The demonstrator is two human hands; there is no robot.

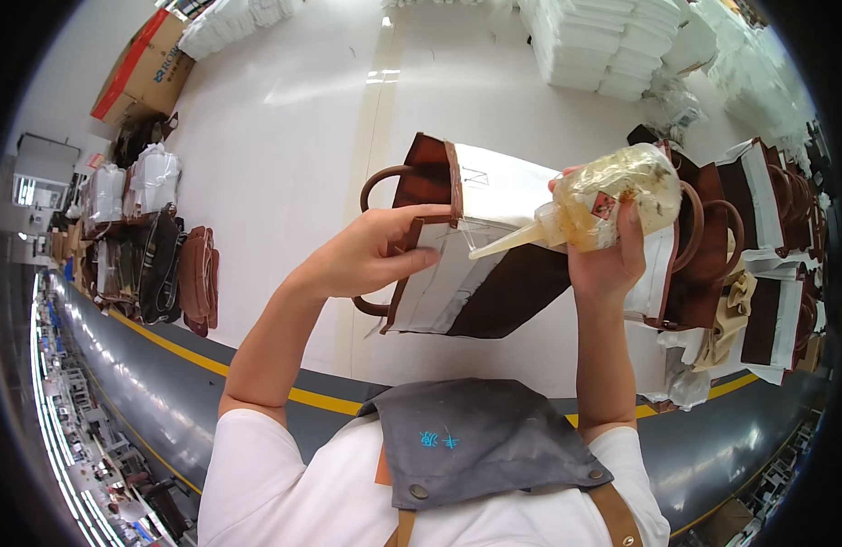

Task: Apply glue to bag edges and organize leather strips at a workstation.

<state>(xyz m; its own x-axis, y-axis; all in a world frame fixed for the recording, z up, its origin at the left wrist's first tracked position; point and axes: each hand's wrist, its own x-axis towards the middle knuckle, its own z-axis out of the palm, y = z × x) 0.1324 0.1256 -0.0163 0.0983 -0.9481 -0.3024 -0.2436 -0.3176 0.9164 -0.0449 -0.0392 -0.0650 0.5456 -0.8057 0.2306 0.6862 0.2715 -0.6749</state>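
The left hand [371, 255] pinches the top edge of a brown and white bag [476, 246] and holds it up over the white table [293, 137]. The right hand [612, 260] is wrapped tight around a glue bottle [612, 196], its nozzle touching the bag's inside fold. Gluing seems under way; next the nozzle needs a steady line along the seam

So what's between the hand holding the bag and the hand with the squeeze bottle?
In the head view, the bag's white panel and the bottle's nozzle lie between the left hand and right hand.
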